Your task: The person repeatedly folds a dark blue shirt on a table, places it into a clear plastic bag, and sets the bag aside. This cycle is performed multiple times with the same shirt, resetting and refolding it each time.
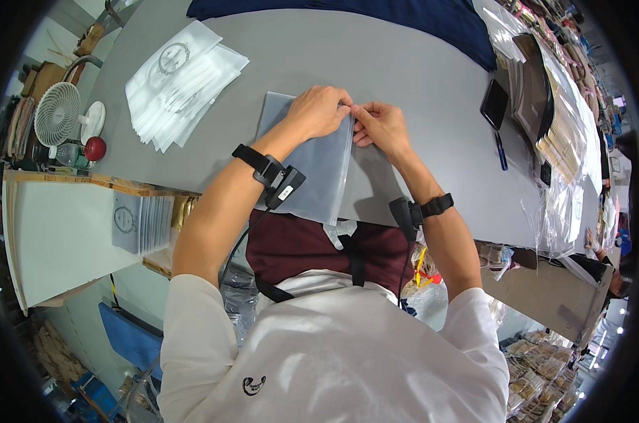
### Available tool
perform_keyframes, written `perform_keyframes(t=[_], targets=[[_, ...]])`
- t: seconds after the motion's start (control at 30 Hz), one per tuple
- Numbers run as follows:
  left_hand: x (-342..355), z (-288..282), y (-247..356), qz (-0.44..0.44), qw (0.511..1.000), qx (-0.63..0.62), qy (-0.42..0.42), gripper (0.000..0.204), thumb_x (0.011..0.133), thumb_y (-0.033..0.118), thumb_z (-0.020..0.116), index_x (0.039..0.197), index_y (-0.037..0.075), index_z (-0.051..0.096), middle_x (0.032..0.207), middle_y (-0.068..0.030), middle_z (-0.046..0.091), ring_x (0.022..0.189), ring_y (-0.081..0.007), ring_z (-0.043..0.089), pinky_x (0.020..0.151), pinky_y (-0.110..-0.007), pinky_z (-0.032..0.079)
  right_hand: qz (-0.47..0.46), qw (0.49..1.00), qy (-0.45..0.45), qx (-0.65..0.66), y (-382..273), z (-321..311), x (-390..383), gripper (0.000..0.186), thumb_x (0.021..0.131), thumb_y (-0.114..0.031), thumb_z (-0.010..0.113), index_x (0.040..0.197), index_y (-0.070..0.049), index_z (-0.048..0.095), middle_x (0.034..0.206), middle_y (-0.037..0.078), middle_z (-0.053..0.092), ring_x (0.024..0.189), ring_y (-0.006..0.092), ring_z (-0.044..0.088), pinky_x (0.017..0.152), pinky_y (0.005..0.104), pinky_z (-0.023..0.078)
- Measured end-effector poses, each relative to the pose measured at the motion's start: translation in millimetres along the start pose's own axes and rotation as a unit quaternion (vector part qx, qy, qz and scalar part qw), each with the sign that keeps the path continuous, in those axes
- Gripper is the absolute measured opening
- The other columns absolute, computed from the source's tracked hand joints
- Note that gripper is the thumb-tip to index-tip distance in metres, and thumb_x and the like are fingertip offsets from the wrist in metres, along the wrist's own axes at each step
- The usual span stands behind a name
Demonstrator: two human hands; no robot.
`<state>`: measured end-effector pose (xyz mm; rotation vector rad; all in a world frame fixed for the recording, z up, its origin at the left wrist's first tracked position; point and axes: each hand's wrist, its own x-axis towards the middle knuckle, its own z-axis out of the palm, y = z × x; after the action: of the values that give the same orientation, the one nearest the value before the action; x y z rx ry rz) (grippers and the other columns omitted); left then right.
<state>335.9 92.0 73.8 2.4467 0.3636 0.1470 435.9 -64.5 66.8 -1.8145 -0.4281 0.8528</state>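
A translucent grey plastic bag (pixel 298 176), possibly several stacked, lies flat on the grey table at my front edge. My left hand (pixel 318 113) rests over its top part, fingers curled and pinched at the upper right corner. Just beside it, my right hand (pixel 379 127) pinches that same corner between thumb and forefinger, the other fingers curled below. Both wrists carry black strapped devices with cables. To the upper left lies a fanned pile of white printed plastic bags (pixel 178 84).
A dark navy cloth (pixel 333 14) lines the far edge. A phone (pixel 494 104), pen (pixel 501 151) and stacked packets (pixel 559 127) sit right. A small fan (pixel 57 113) stands left, above a wooden shelf (pixel 66 240) with upright bags. Part of another person shows at the far right.
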Motion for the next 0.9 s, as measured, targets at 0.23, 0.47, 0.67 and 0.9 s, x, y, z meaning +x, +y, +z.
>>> perform_keyframes(t=[0.23,0.47,0.67,0.9], targets=[[-3,11,-2,-0.051,0.995,0.042,0.069,0.023,0.099,0.023,0.064,0.113,0.006,0.070,0.090,-0.0202,0.075,0.091,-0.0422,0.071,0.081,-0.051,0.056,0.032,0.993,-0.090,-0.069,-3,9,-35,0.030,0.103,-0.021,0.066,0.093,0.007,0.071,0.071,0.009,0.070,0.058,0.0155,0.070,0.051,0.0306,0.058],[-46,-3,-1,0.001,0.988,-0.126,0.086,0.023,0.098,0.023,0.069,0.113,0.005,0.069,0.096,-0.0157,0.076,0.090,-0.0333,0.074,0.081,-0.045,0.058,0.098,0.965,-0.233,-0.066,24,15,-139,0.028,0.102,-0.019,0.065,0.087,0.005,0.067,0.068,0.008,0.067,0.054,0.0133,0.065,0.049,0.0294,0.054],[-218,4,11,-0.160,0.808,-0.370,-0.429,0.039,0.106,0.037,0.066,0.108,-0.001,0.072,0.094,-0.0091,0.075,0.086,-0.0164,0.075,0.072,-0.028,0.062,0.121,0.964,-0.233,-0.033,34,20,-159,0.028,0.101,-0.017,0.066,0.083,0.004,0.065,0.068,0.005,0.065,0.057,0.0106,0.065,0.050,0.0267,0.053],[-319,64,-7,-0.334,0.770,-0.507,0.195,0.048,0.103,0.038,0.068,0.128,-0.003,0.064,0.106,-0.0043,0.070,0.097,-0.0127,0.064,0.084,-0.029,0.053,-0.059,0.889,-0.433,-0.135,41,52,-185,0.016,0.099,-0.012,0.072,0.101,0.004,0.072,0.072,0.011,0.069,0.061,0.0125,0.065,0.058,0.0296,0.053]])
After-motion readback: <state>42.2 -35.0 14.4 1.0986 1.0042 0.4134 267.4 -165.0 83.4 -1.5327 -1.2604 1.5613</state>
